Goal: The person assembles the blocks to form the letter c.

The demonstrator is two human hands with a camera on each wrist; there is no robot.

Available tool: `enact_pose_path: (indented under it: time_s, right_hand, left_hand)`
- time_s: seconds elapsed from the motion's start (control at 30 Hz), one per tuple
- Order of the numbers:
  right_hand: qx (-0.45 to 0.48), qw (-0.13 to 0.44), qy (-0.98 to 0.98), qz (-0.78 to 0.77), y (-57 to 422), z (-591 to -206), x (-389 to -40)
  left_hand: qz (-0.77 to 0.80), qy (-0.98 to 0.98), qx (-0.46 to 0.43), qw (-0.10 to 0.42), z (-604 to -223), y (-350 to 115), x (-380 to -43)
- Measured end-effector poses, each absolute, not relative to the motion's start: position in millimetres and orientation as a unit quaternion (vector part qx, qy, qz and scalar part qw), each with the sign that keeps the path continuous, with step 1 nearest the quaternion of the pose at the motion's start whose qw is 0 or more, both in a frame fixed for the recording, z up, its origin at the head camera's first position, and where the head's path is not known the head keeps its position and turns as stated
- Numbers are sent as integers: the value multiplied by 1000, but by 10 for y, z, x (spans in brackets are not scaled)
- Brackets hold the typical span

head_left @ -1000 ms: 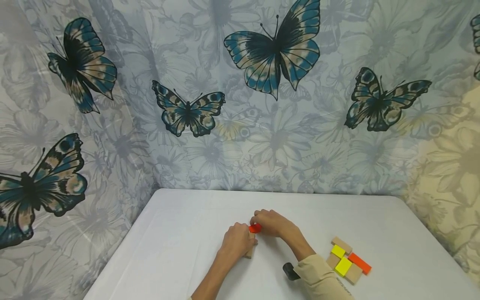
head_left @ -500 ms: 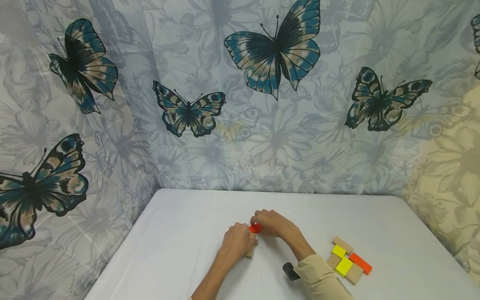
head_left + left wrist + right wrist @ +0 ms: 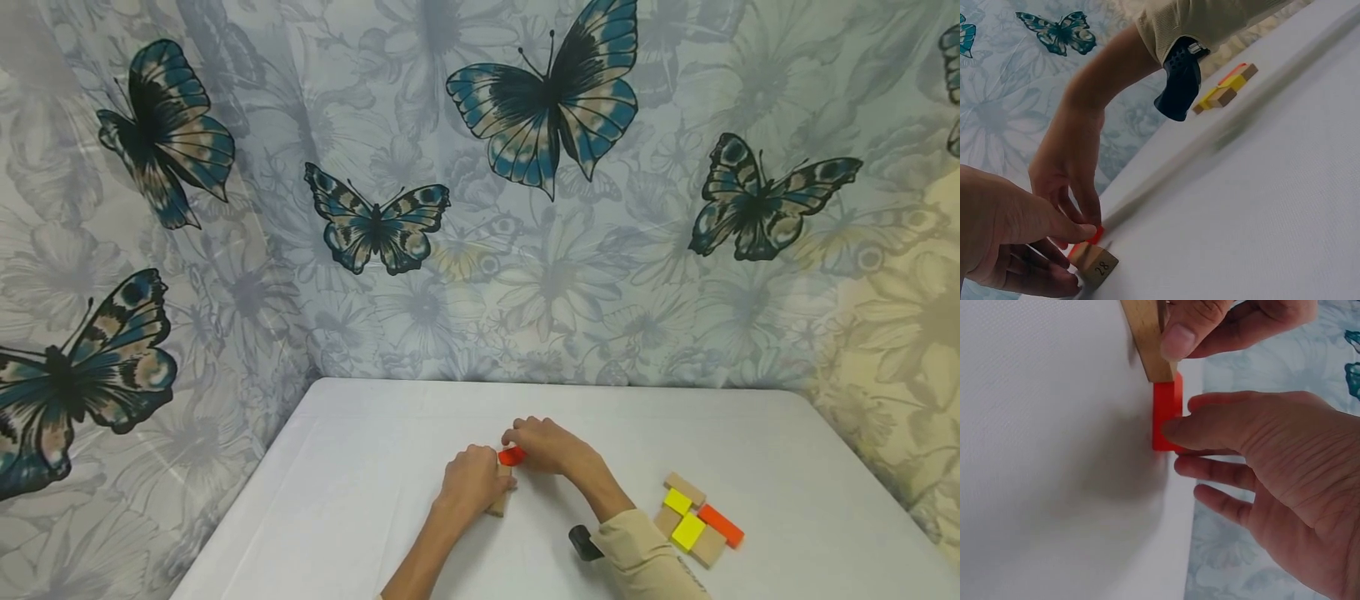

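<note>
In the head view my left hand [image 3: 468, 482] grips a plain wooden block [image 3: 498, 506] near the middle of the table. The left wrist view shows the number 28 on that wooden block's [image 3: 1101, 269] near end. At the block's far end my right hand [image 3: 551, 446] pinches a small red block [image 3: 511, 457]. In the right wrist view the red block [image 3: 1164, 409] meets the wooden block's [image 3: 1149, 347] end, with the right thumb on its side. The left thumb presses the wooden block close to that joint. Fingers partly cover both blocks.
A flat cluster of wooden blocks [image 3: 708, 547], yellow blocks [image 3: 687, 532] and a red block [image 3: 721, 527] lies on the white table [image 3: 360, 467] at the right. A black device [image 3: 582, 543] sits at the right sleeve. Butterfly-patterned cloth [image 3: 555, 325] hangs behind the table.
</note>
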State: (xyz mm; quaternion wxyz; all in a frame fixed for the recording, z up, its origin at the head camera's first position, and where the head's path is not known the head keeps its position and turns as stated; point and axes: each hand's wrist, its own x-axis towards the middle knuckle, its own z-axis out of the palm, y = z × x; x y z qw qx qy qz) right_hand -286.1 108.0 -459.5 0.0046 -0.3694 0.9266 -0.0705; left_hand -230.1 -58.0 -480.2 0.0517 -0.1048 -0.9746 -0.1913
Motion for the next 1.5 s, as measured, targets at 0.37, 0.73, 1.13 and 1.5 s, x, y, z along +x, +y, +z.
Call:
enact_pose_path:
  time_s: [0.37,0.73,1.13,1.5]
  right_hand:
    - [-317,25,945,-76,1363,-4402,-2667]
    - [-321,9,944,-72,1895,-4252,-2406]
    - [-289,-23,953,-85,2622,-4174,-2105]
    - [-223,-1,966,-130,2980,-4250,-2072]
  left_hand:
    - [-156,-958,-229,81,-4723,-832,-2403]
    - [-63,-896,-436,56,-4915,-1082,-2626]
    - [-71,-881,-467,28,-5063,-1252,-2678]
    - [-161,-884,-438,-24,-5054,-1239,-2655]
